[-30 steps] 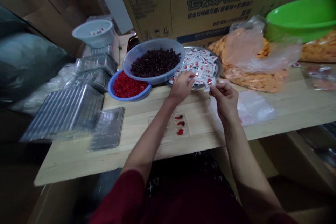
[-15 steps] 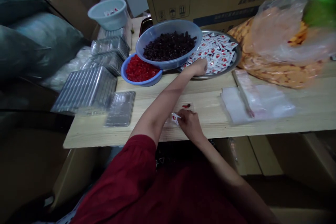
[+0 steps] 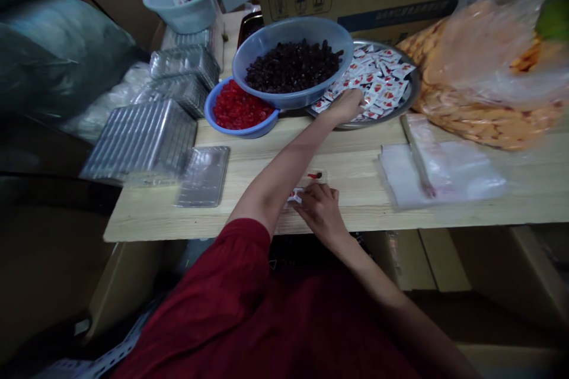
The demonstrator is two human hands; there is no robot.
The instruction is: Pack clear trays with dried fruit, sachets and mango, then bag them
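Observation:
My left hand [image 3: 349, 105] reaches across to the front of a round metal tray [image 3: 415, 92] heaped with small white-and-red packets [image 3: 377, 80]. Its fingers are curled down at the packets, and what they hold is hidden. Near the table's front edge, my right hand [image 3: 320, 210] is closed on a small white-and-red packet [image 3: 294, 194], over a clear plastic tray [image 3: 323, 174] partly covered by my left arm. A red piece and a dark piece [image 3: 316, 176] lie in that clear tray.
A blue bowl [image 3: 240, 44] of dark pieces overlaps a smaller bowl [image 3: 211, 113] of red pieces. Stacked clear trays [image 3: 142, 136] and a pale basin [image 3: 178, 18] stand left. Plastic bags [image 3: 471, 174] and a large bag of orange-brown pieces [image 3: 471, 95] lie right; a cardboard box stands behind.
The view has shifted slightly. My left hand stays at the packets. My right hand has lowered its packet a little, and the packet now lies flatter beside the fingers.

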